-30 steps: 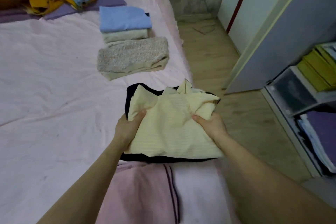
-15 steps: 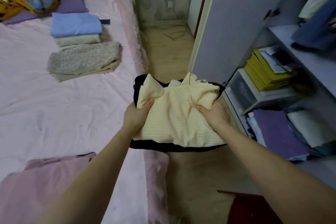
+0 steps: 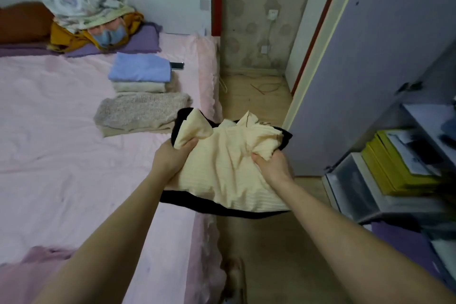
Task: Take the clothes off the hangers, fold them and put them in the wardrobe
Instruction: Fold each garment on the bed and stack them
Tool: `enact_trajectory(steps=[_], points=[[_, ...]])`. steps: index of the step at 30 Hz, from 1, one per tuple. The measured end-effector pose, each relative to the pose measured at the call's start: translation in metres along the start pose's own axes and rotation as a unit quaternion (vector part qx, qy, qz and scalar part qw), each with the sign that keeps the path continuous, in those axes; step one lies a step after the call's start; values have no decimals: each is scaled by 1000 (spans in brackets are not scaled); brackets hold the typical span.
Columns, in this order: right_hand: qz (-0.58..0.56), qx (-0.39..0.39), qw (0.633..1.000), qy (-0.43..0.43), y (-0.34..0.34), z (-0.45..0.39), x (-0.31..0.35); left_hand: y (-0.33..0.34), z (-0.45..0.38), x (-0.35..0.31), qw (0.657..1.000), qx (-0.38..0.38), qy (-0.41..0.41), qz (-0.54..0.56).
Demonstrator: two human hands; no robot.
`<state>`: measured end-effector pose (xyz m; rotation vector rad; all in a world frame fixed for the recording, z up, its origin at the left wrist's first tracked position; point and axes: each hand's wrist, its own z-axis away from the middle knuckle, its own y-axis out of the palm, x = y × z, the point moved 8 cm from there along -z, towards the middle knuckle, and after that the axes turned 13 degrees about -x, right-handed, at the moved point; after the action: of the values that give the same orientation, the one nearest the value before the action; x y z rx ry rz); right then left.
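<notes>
Clothes: a folded stack, cream top [image 3: 232, 170] lying on a black garment [image 3: 222, 210], is carried between both hands. Left hand [image 3: 172, 158]: thumb on top and fingers curled under the stack's left edge, bunching the cream cloth. Right hand [image 3: 274, 168]: thumb pressed into the top, fingers wrapped beneath the right edge; fingertips are hidden by fabric.

Position: the stack hangs in the air over the bed [image 3: 61, 155] edge and the floor [image 3: 261, 242], touching neither.

Change: one second ago the stack was above the mattress, with the wardrobe at the frame's right margin. Half a second ago the view had swung right and open shelves filled that side. Now the stack has cleared the mattress edge, and the wardrobe door [image 3: 370, 69] and shelves [image 3: 419, 116] stand just beyond it. The grip is unchanged throughout.

Meaning: folding of these two items is judged complete; transfer is under way, placement on a shelf remains. Three more folded garments [image 3: 140, 99] wait on the bed.
</notes>
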<state>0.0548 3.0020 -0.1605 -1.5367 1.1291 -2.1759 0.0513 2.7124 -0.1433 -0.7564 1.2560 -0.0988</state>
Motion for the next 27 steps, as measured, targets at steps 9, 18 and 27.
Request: enact_trajectory(steps=[9, 18, 27], points=[[13, 34, 997, -71, 64, -170, 136, 5, -160, -56, 995, -86, -42, 5], [-49, 118, 983, -133, 141, -306, 261, 5, -299, -92, 984, -137, -114, 23], [-55, 199, 962, -181, 225, -402, 375, 1, -404, -104, 951, -246, -178, 61]])
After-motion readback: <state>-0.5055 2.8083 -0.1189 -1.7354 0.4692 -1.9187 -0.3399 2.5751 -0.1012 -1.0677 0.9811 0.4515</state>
